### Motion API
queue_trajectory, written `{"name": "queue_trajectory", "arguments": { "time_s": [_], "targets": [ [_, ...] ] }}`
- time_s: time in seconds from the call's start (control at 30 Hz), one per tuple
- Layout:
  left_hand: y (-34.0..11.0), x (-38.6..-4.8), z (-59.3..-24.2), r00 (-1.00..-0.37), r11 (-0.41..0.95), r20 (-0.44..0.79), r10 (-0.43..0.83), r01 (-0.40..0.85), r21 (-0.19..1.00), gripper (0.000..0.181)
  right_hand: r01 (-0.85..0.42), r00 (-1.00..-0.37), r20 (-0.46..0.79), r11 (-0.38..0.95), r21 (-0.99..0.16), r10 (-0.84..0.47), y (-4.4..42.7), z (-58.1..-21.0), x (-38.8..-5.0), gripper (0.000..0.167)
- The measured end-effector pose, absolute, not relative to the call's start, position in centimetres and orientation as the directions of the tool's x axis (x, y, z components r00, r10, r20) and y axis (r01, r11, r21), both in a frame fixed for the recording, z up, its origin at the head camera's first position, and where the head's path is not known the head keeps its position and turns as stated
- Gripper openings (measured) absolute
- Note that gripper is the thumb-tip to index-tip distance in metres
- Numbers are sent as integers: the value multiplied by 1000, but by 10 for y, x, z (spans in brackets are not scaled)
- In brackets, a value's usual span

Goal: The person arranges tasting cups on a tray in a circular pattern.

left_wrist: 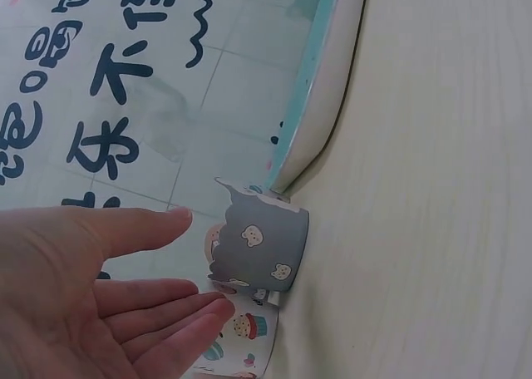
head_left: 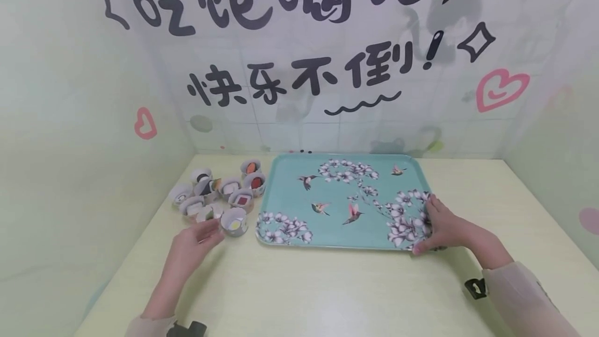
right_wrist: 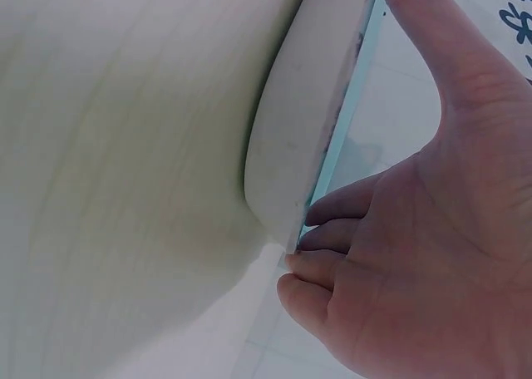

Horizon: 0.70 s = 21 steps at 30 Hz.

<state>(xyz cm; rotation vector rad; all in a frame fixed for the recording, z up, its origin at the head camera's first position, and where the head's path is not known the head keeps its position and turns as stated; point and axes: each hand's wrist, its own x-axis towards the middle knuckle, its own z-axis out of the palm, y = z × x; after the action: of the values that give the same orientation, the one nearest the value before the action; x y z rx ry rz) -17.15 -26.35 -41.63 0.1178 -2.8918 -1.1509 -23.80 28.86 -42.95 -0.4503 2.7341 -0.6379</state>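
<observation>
My left hand [head_left: 192,251] is beside a small paper cup [head_left: 234,222] at the front of a cluster. Its thumb and fingers are held apart, with nothing gripped between them. In the left wrist view, that grey cup [left_wrist: 270,242] has a torn-looking, uneven rim and printed bear faces. Just below it is a white cup with a cupcake print [left_wrist: 253,333]. My right hand [head_left: 451,228] rests at the front right corner of a turquoise tray [head_left: 290,191]. In the right wrist view, the spread thumb and fingers [right_wrist: 320,267] touch the tray's rim.
Several more small cups [head_left: 231,187] crowd together left of the tray, some with coloured pieces or pictures inside. The tray carries printed flowers and birds. A pale wooden table [head_left: 318,290] lies beneath, with a white printed wall covering [head_left: 299,134] behind and at both sides.
</observation>
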Motion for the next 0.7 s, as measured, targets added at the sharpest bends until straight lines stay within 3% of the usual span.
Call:
{"name": "queue_trajectory", "arguments": {
  "time_s": [0.47,0.7],
  "targets": [
    [-258,-198,-439,-996,607,-87,-12,-76,791,79,-218,-907,-219,846,-487,-360,289,-429,-237,140],
    [-251,-207,-444,-997,565,-73,1,-60,823,80,-215,-908,-220,849,-483,-356,288,-427,-238,140]
  ]
}}
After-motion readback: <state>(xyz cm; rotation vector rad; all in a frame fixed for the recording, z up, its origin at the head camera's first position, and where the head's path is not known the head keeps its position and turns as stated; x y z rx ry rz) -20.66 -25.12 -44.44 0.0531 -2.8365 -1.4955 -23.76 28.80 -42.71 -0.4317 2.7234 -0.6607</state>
